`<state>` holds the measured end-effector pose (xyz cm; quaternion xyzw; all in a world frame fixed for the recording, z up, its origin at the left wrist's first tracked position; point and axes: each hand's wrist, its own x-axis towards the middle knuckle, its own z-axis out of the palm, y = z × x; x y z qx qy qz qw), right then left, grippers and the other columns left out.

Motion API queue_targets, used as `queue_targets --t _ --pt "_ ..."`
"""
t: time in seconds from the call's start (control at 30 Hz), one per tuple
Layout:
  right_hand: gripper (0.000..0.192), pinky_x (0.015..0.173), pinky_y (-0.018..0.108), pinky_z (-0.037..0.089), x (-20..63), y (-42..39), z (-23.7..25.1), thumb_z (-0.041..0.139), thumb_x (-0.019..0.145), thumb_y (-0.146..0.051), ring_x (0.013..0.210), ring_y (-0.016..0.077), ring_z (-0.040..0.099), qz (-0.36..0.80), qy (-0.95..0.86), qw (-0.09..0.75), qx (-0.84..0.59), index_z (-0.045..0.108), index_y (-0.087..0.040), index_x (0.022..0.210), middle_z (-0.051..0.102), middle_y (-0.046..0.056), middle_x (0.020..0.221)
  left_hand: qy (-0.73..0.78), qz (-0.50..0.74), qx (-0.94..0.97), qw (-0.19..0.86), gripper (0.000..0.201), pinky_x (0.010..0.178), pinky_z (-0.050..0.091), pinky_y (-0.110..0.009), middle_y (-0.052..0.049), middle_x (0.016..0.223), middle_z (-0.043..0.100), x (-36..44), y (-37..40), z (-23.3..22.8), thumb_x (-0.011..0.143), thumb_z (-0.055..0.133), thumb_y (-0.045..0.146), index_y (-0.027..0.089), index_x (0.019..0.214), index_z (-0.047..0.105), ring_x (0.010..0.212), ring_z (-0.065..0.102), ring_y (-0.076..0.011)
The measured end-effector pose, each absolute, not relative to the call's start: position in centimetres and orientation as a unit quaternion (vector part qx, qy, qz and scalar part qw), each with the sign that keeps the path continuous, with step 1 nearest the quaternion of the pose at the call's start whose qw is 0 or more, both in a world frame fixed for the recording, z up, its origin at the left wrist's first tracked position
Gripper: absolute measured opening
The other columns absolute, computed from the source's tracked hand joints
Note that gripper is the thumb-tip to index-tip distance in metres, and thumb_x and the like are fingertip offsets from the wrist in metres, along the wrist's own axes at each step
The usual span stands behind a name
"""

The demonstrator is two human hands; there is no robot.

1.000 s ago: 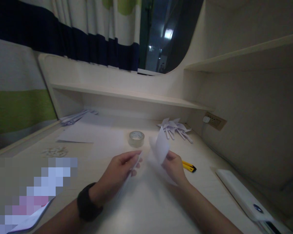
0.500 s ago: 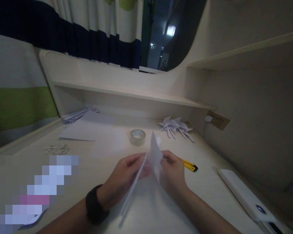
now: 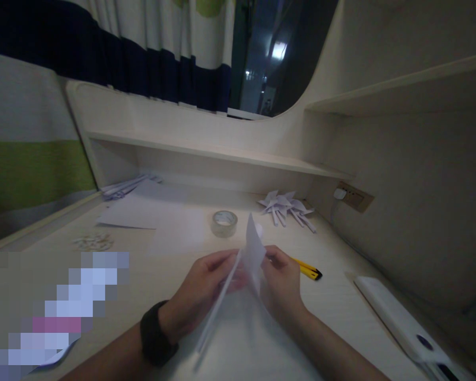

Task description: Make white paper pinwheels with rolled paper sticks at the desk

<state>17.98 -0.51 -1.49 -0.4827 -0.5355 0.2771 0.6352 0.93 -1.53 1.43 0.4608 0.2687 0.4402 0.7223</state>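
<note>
A white sheet of paper stands folded upward above the desk, held between both hands. My left hand, with a black watch on its wrist, pinches the left flap near the top edge. My right hand grips the right flap from behind. The two flaps meet close together at the top, and the lower part of the paper runs down toward me and looks blurred.
A roll of clear tape lies just beyond the hands. A yellow utility knife sits at the right. Folded paper shapes lie near a wall socket. Loose sheets sit far left; a white device lies right.
The hands came together, bringing the two paper flaps from spread apart to nearly touching. Since half a second ago almost nothing has shifted.
</note>
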Motion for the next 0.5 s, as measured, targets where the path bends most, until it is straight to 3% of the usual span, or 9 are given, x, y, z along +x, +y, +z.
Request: queue_targets --t 0.27,0.5 --pt "0.012 0.059 0.027 0.047 17.6 -1.4 -1.6 0.061 0.080 -0.030 0.066 0.0168 0.059 0.249 -0.544 0.633 -0.491 0.065 -0.019 0.081 0.067 0.003 0.074 0.313 0.456 0.488 0.675 0.037 0.076 0.055 -0.033 -0.011 0.099 0.071 1.1 -1.3 0.4 0.079 0.069 0.040 0.017 0.108 0.070 0.084 0.067 -0.0205" --pt "0.011 0.061 0.028 0.049 16.5 -2.1 -1.9 0.059 0.081 -0.031 0.068 0.0181 0.061 0.250 -0.520 0.669 -0.468 0.063 -0.020 0.083 0.067 0.004 0.076 0.367 0.491 0.505 0.608 0.039 0.076 0.058 -0.043 -0.011 0.107 0.070 1.2 -1.5 0.3 0.076 0.071 0.037 0.017 0.110 0.069 0.087 0.068 -0.0266"
